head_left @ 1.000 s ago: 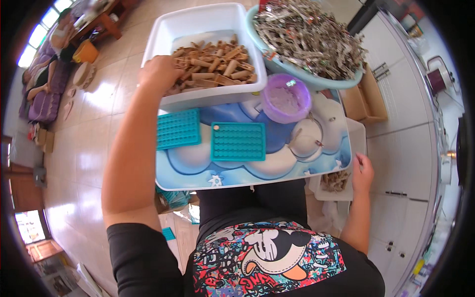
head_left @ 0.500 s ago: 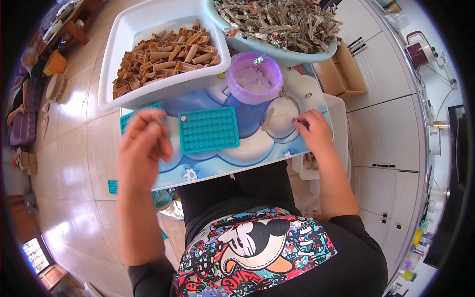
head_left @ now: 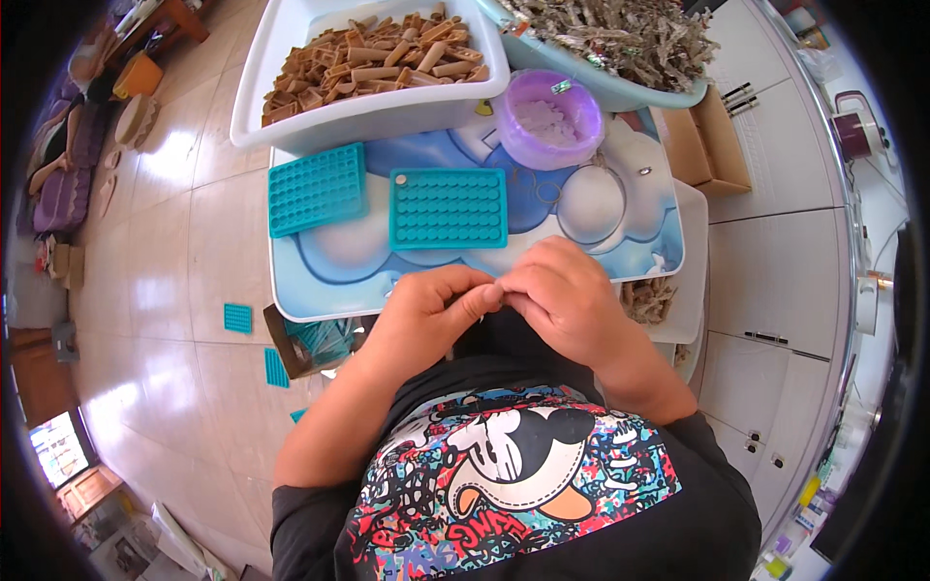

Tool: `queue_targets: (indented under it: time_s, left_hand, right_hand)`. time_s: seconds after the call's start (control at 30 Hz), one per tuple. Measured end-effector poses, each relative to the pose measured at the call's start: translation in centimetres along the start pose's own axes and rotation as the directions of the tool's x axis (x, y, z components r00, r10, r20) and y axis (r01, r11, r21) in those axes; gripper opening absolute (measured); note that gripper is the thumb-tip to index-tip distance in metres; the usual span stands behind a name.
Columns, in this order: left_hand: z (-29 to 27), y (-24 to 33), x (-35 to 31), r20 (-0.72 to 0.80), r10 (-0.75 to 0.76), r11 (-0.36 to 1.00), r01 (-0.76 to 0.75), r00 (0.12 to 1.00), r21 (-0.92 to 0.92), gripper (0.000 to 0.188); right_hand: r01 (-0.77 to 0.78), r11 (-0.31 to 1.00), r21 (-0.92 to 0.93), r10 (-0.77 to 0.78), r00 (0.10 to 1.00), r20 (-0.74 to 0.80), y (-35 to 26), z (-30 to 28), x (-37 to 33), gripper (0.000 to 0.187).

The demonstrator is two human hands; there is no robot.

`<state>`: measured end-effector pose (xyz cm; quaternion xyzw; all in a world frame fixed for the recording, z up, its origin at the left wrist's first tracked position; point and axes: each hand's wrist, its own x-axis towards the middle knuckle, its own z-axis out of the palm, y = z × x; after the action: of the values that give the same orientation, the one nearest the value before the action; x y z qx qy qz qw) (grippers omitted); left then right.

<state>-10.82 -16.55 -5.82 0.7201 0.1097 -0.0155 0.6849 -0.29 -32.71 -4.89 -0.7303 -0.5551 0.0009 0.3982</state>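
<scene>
My left hand (head_left: 436,308) and my right hand (head_left: 565,298) meet over the near edge of the table. Thumbs and fingers of both are pinched together, and whatever small thing sits between the tips is hidden. Just beyond them lies a teal tray (head_left: 449,208) with rows of round cups, with a small pale round piece (head_left: 400,180) in its far left corner. A second teal tray (head_left: 318,191) lies tilted to its left. Behind the hands stands a purple bowl (head_left: 593,131) with whitish bits inside.
A white tub (head_left: 378,111) of brown pieces stands at the back. Beside it is a pale blue basin (head_left: 630,90) heaped with shiny, clear-looking pieces. Thin rings (head_left: 548,193) lie on the table. A cardboard box (head_left: 712,145) is at the right; small teal trays (head_left: 237,318) lie on the floor.
My left hand has come down from above the left tray, and my right hand has moved in from the right; they now meet. A thin tan strip is gone from the tabletop. The view has shifted.
</scene>
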Motion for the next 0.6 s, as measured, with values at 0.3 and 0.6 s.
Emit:
queue_targets:
  time_s: [0.3,0.6]
  left_hand:
    - [-0.4,-3.1,-0.8,0.031,-0.355,0.745,0.303,0.934,-0.595,0.022]
    - [-0.6,-3.6,-0.7,0.140,-0.345,0.636,0.341,0.928,-0.692,0.029]
  right_hand:
    - [-0.147,0.980,0.133,0.154,0.987,-0.044,0.6,2.2,0.4,0.020]
    - [-0.075,0.995,0.073,0.079,0.996,-0.049,0.4,3.0,0.8,0.013]
